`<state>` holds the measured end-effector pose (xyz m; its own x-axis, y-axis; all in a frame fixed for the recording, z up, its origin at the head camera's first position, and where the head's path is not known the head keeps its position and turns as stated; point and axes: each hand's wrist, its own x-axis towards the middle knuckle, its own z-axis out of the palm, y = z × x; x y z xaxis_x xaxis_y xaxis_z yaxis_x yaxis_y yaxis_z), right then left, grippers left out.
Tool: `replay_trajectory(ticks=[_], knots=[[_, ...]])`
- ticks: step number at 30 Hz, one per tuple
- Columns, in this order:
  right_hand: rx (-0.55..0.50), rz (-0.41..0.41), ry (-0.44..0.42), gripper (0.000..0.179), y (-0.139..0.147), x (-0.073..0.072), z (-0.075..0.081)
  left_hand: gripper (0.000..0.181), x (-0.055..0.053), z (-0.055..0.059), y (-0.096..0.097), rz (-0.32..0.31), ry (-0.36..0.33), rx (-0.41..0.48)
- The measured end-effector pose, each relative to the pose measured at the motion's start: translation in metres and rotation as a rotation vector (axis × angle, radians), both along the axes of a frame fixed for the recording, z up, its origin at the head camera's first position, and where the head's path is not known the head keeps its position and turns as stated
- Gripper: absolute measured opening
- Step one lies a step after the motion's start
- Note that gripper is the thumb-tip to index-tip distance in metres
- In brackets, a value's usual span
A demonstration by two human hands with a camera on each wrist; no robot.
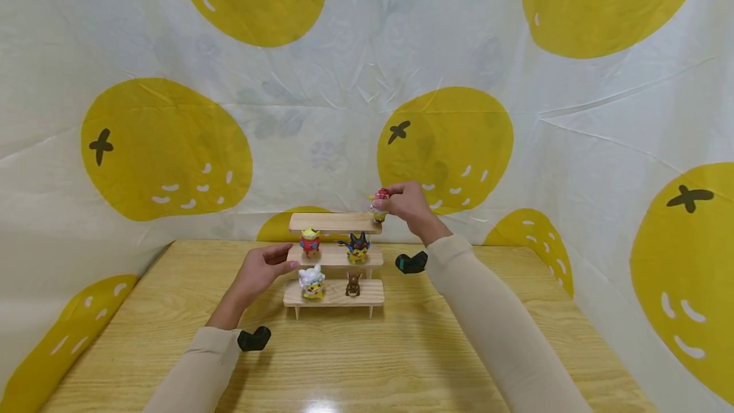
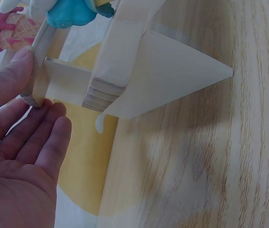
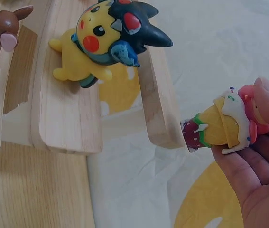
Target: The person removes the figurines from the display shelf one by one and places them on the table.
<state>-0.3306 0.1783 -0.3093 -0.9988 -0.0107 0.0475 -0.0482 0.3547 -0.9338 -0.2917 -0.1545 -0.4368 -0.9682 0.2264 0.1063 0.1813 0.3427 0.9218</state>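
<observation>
My right hand (image 1: pixel 414 204) pinches an ice-cream figurine (image 3: pixel 224 122) by its pink top at the right end of the top tier. The figurine has a waffle-cone body, white icing and a dark red base, which meets the tier's edge. My left hand (image 1: pixel 260 273) grips the left end of the middle tier of a three-tier wooden display stand (image 1: pixel 334 298), thumb above and fingers below. On that tier stand a red-and-pink figurine (image 1: pixel 310 244) and a yellow figurine with a black eared hood (image 1: pixel 357 248). The bottom tier holds a white fluffy-hooded figurine (image 1: pixel 311 283) and a brown long-eared figurine (image 1: pixel 352 285).
The stand rests on a wood-grain table (image 1: pixel 367 362) near its back edge. Behind it hangs a pale cloth (image 1: pixel 309 164) printed with big yellow fruit. Black wrist-worn devices (image 1: pixel 254 339) sit beside both sleeves.
</observation>
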Motion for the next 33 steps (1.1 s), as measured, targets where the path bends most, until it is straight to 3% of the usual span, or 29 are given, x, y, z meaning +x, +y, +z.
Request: replay_trajectory(ticks=[13, 23, 33], knots=[[0.026, -0.001, -0.008, 0.028, 0.013, 0.002, -0.001, 0.063, -0.001, -0.002, 0.000, 0.005, -0.001, -0.003], [0.006, -0.016, -0.042, 0.041, 0.022, 0.005, 0.001, 0.064, -0.001, -0.001, 0.001, 0.004, -0.006, 0.008], [0.011, -0.012, -0.020, 0.036, 0.035, 0.004, -0.002, 0.064, -0.001, 0.000, 0.002, 0.010, -0.004, -0.010]])
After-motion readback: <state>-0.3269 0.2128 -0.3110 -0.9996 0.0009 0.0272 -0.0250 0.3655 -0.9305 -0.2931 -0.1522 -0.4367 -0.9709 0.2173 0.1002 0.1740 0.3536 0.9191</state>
